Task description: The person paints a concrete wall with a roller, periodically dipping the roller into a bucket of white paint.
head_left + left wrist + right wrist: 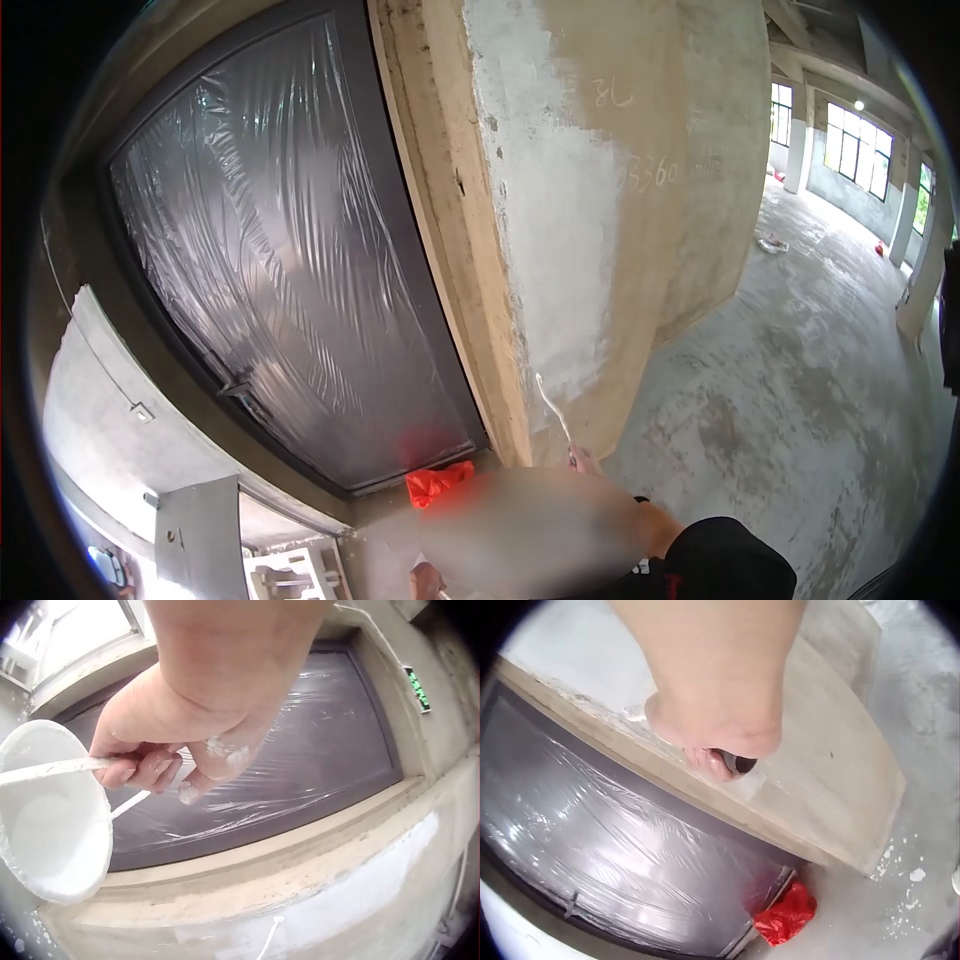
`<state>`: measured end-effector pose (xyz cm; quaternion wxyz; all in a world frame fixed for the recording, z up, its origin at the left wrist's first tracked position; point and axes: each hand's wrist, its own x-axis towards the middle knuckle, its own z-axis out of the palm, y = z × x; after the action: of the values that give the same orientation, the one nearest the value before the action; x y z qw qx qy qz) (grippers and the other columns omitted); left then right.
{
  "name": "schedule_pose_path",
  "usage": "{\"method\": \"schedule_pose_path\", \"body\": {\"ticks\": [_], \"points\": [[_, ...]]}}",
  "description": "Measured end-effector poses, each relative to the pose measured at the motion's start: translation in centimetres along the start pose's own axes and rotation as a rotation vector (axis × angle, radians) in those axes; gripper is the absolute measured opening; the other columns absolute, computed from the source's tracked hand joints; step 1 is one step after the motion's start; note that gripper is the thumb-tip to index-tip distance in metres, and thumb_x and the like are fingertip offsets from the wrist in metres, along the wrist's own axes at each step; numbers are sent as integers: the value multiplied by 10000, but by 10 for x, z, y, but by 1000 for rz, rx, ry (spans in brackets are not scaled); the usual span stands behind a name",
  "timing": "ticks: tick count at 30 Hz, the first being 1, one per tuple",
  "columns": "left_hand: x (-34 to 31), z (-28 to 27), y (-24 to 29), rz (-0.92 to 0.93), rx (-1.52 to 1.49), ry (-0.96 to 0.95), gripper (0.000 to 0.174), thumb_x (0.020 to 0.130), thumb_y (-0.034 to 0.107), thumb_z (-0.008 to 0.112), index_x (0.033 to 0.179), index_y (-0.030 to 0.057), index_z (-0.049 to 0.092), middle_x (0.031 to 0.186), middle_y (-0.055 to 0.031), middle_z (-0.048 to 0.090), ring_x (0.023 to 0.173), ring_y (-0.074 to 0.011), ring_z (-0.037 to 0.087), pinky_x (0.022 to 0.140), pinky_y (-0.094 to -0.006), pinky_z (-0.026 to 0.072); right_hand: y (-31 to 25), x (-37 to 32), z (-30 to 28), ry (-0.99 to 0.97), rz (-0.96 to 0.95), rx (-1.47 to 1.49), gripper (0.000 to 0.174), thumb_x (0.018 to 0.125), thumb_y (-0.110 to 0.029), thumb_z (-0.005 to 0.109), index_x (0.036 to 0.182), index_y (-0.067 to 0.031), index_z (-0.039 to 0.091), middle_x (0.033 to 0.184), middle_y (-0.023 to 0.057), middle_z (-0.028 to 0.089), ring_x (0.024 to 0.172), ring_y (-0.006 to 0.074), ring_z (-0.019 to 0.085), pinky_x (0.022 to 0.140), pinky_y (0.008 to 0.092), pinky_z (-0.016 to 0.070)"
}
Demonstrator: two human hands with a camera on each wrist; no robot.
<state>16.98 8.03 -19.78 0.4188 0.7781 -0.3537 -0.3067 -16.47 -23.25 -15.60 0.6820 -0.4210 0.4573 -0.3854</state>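
Note:
My left hand [199,724], with white smears on it, grips the handle [56,770] of a white bucket [52,832], whose inside is white. In the head view that hand [427,580] shows at the bottom, and a blurred patch hides the bucket. My right hand [585,461] grips a thin, white-coated tool [553,408] at the lower part of the wall [640,270]. The right wrist view shows the dark round end of its handle [744,764], while the palm hides the rest. A whitish coat [560,220] covers the wall's left part; its right part is bare tan.
Left of the wall stands a dark door [300,250] covered in clear plastic film. A red plastic bag [440,483] lies at its foot. White splashes [911,892] spot the concrete floor [760,420], which stretches right toward windows [858,150].

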Motion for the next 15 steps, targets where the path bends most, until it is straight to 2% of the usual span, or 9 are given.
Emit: {"method": "schedule_pose_path", "body": {"ticks": [2,4,9,11,12,14,15], "points": [[-6,-2,12,-41,-50,5,268,916,326,545,985,83,634,583,8,397,501,-121,380,459,-296,354,-15,22,-1,41,-94,-5,489,912,-535,436,654,-120,441,463,-32,357,350,79,334,321,246,264],[-9,-7,25,-78,-97,7,269,914,330,548,946,79,640,578,8,393,496,-117,376,454,-295,350,-46,36,1,-4,-165,10,506,896,-564,447,636,-130,436,450,-34,361,338,77,328,309,253,253],[-15,-14,51,-146,-198,7,288,911,338,554,868,71,653,567,10,385,486,-110,367,446,-294,343,-172,30,22,-17,-296,18,548,887,-592,445,603,-122,440,423,-27,363,313,83,324,300,251,243],[-18,-16,57,-244,-232,22,301,907,326,563,741,77,589,561,24,379,486,-98,359,446,-278,334,-224,23,32,-28,-369,6,555,898,-574,440,601,-106,454,415,-20,367,303,92,336,295,254,261],[-19,-18,68,-243,-233,18,301,907,326,563,741,77,589,561,24,379,486,-98,359,446,-278,334,-250,18,38,-52,-399,1,553,901,-570,437,612,-100,457,418,-17,373,305,94,342,298,255,266],[-19,-20,91,-545,-150,19,321,892,354,582,691,107,537,577,32,388,493,-89,364,442,-264,326,-290,19,45,-94,-438,14,544,905,-568,431,628,-101,458,425,-18,375,305,96,335,299,259,264],[-19,-19,88,-545,-150,14,321,892,354,582,691,107,537,577,32,388,493,-89,364,442,-264,326,-313,15,50,-111,-446,14,543,903,-572,431,635,-101,459,431,-18,378,310,96,337,303,259,267]]}}
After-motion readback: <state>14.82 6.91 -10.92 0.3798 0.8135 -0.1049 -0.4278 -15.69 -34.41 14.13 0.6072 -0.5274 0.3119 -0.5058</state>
